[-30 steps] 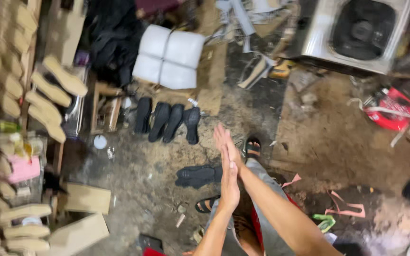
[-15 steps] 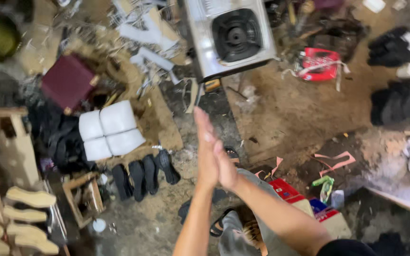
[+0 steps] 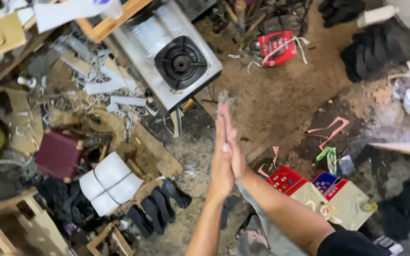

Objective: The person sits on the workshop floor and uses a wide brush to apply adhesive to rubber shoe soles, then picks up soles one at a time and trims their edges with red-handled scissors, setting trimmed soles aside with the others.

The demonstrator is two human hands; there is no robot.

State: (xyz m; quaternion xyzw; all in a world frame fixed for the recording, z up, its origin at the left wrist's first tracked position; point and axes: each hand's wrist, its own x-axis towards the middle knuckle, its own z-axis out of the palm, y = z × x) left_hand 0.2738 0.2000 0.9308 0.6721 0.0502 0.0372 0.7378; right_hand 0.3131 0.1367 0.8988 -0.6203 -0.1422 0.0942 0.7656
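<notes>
- Both hands are pressed flat together, palm to palm, up over the dirt floor (image 3: 281, 99). The left hand (image 3: 220, 163) is in front, so the right hand (image 3: 237, 156) mostly hides behind it; only its edge and a couple of fingers (image 3: 231, 137) peek out.
- Fingers are straight and closed up side by side, pointing away. Nothing is gripped that I can see, though the space between the palms is hidden.
- Fingertips look smeared at the top, with a hazy dusty blur right there; can't make out more.
- Closest stuff: a single-burner steel gas stove (image 3: 169, 52) sits just beyond the fingertips, its far end cut off by a wooden frame (image 3: 107, 23).
- To the right of the forearms are red and blue printed cardboard boxes (image 3: 304, 187), partly covered by the right arm.
- To the lower left, a row of black shoe soles (image 3: 160, 206), beside a white bundle tied with string (image 3: 110, 182).
- Under the arms there's something grey, maybe a trouser leg, hard to tell.
- A red packet with white strips (image 3: 276, 47) lies farther up on the floor, and dark stuff in the right corners is too murky to identify.
</notes>
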